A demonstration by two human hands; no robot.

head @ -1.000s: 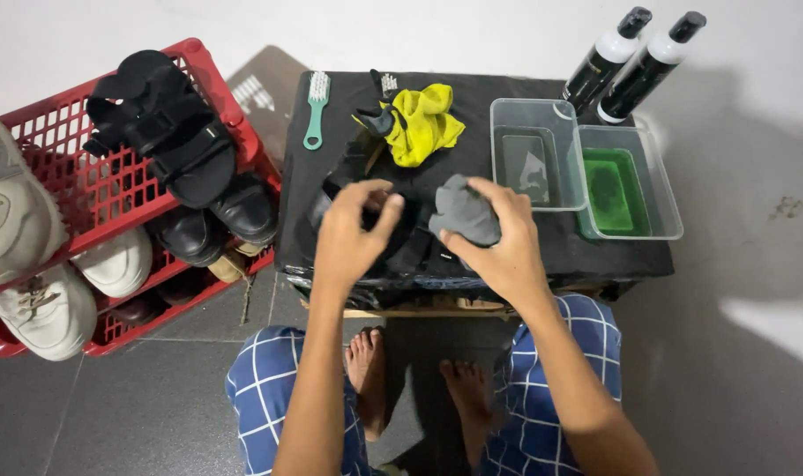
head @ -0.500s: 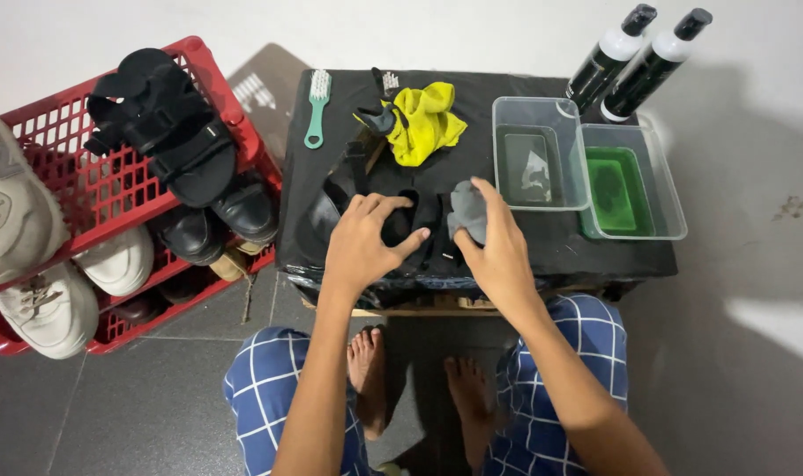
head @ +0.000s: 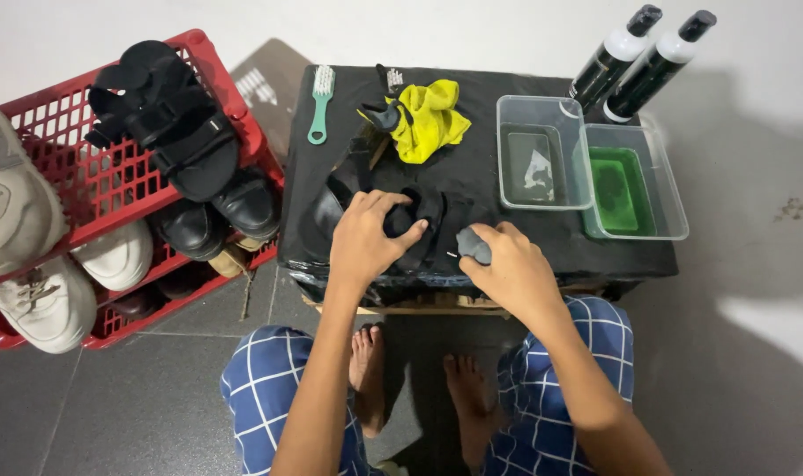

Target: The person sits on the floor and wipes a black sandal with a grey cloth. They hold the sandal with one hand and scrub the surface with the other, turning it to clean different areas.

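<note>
Sandal [head: 410,225] under left fingers [head: 379,207]

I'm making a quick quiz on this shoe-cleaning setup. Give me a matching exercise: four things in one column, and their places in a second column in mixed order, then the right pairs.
Things:
1. green brush
2. yellow cloth
3. grey cloth
4. black sandal

Places:
A. gripped in the right hand
B. under the left hand, at the table's front
C. lying at the table's far left corner
D. bunched at the far middle of the table, left of the clear tub

Pairs: 1-C, 2-D, 3-A, 4-B
</note>
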